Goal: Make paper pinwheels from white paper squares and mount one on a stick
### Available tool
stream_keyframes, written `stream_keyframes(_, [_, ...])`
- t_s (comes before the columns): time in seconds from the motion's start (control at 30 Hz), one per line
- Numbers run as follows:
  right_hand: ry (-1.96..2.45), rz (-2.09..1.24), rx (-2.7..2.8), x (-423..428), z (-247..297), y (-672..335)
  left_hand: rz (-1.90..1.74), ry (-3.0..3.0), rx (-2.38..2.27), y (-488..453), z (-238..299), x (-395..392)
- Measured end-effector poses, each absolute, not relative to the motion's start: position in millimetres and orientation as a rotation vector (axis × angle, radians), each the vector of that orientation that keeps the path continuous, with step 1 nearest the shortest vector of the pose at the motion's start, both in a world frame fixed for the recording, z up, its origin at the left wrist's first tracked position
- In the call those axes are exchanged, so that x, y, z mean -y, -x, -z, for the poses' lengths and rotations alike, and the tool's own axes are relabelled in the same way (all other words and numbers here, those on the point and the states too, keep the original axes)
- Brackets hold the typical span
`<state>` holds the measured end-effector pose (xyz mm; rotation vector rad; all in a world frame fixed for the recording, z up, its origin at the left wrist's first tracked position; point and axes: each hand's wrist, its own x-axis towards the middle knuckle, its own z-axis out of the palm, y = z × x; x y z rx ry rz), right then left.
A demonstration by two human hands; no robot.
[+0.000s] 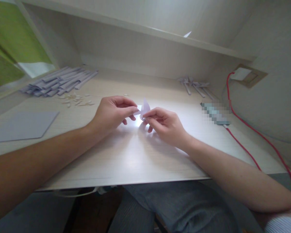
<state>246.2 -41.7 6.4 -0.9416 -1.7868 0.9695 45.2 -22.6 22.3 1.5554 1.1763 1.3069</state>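
Note:
A small folded piece of pale lilac paper is held just above the middle of the light wooden desk. My left hand pinches its left side between thumb and fingers. My right hand pinches its right lower edge with fingertips pressed together. Both hands meet at the paper, with the forearms reaching in from the near corners.
A heap of grey-lilac paper strips lies at the back left, with small paper scraps in front of it. A flat grey sheet lies at the left. Folded paper pieces lie back right. A red cable runs along the right edge past a blurred object.

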Motion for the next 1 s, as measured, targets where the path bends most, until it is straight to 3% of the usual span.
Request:
stream_keyframes(0.4, [0.97, -0.695, 2.067, 42.0, -4.3, -249.3, -1.248, -1.49, -1.258, -43.4, -22.2, 17.9])
stream_keyframes(0.6, [1.003, -0.863, 1.845, 38.0, -6.3, -248.6, -1.463, -1.529, -1.255, -38.1, -22.4, 15.8])
stream_keyframes(1.0, [0.954, -1.107, 1.645, 33.3, -6.6, -248.0, -1.419, -2.023, -1.294, -35.7, -14.4, 22.8])
